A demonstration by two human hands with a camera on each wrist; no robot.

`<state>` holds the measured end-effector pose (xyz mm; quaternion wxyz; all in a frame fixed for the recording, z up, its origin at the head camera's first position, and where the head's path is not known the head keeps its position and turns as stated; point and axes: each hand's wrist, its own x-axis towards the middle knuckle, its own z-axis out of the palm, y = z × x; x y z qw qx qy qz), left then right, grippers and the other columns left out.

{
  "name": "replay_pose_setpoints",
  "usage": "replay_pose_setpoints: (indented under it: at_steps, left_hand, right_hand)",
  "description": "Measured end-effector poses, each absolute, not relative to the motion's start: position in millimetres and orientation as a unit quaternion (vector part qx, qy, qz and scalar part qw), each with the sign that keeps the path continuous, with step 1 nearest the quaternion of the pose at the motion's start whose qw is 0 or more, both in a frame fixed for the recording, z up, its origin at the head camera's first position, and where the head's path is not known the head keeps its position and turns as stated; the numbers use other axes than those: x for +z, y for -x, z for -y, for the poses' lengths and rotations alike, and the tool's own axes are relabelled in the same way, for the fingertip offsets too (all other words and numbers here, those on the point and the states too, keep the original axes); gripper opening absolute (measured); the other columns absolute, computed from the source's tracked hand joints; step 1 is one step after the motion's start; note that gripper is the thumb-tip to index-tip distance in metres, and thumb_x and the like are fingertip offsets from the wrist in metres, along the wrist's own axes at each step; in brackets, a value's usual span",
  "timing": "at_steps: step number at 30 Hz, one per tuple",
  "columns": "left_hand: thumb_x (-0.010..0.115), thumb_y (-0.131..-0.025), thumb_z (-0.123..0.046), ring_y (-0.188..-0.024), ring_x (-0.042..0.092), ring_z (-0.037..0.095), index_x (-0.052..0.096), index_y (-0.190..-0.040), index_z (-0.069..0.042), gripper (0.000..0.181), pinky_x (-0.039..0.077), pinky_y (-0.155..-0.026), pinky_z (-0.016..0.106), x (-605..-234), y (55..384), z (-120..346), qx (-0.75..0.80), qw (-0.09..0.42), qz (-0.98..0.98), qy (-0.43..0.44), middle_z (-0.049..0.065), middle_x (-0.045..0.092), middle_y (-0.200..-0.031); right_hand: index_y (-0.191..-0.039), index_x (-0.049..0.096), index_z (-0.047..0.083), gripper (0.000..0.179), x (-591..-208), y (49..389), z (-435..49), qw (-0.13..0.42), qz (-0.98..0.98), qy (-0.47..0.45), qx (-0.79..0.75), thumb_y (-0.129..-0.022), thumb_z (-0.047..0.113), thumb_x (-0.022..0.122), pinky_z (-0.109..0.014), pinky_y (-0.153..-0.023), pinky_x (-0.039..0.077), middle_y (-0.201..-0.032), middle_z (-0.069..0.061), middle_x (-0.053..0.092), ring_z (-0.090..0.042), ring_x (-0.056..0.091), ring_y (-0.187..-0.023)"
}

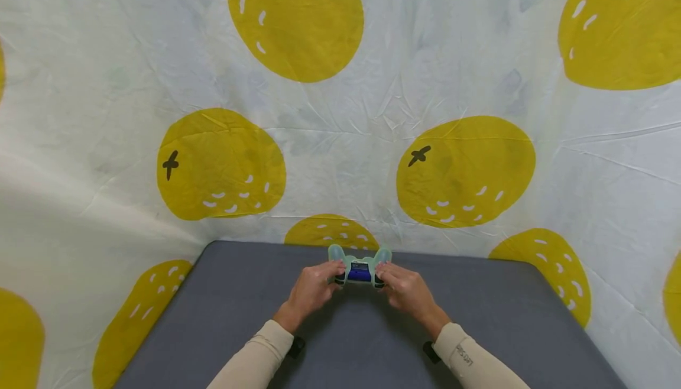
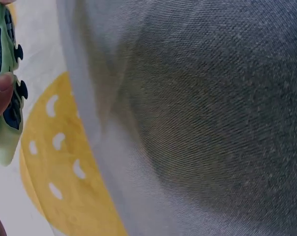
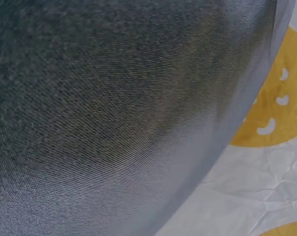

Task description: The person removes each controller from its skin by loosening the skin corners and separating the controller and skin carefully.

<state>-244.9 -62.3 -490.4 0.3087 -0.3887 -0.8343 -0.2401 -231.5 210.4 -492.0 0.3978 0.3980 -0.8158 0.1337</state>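
A game controller in a pale green cover, with a dark blue panel in its middle, is held up over the far part of the grey table. Its two handles point away from me. My left hand grips the controller's left side, while my right hand grips its right side. At the left edge of the left wrist view, the controller shows side-on with two black thumbsticks sticking out. A thumb lies against its face there. Neither the right hand nor the controller appears in the right wrist view.
The grey cloth-covered table spreads beneath both forearms. White fabric printed with large yellow fruit hangs behind and at both sides of it. Dark wrist-worn devices sit under both cuffs.
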Motion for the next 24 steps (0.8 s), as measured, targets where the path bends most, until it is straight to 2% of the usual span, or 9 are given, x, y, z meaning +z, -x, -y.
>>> replay_pose_setpoints:
  at_steps: [15,24]
  left_hand:
    - [0.097,-0.069,-0.011,-0.098,0.078,0.016,0.078,-0.105,-0.013,0.041,0.062,-0.084,0.029,-515.0,247.6,57.4,-0.215,0.311,0.849,0.369,0.002,0.081,-0.111]
    - [0.097,-0.069,-0.011,-0.09,0.078,0.014,0.077,-0.104,-0.014,0.04,0.062,-0.08,0.029,-520.4,248.9,56.8,-0.218,0.276,0.868,0.351,-0.001,0.081,-0.103]
  right_hand:
    - [-0.096,0.077,0.003,0.046,-510.6,236.4,-211.7,0.366,0.83,-0.398,0.134,-0.056,-0.003,0.097,-0.036,-0.073,0.063,-0.101,-0.011,0.081,-0.024,0.079,-0.092]
    - [-0.095,0.076,0.005,0.044,-515.4,237.6,-210.0,0.342,0.837,-0.403,0.14,-0.057,-0.005,0.095,-0.032,-0.068,0.062,-0.095,-0.007,0.08,-0.019,0.078,-0.082]
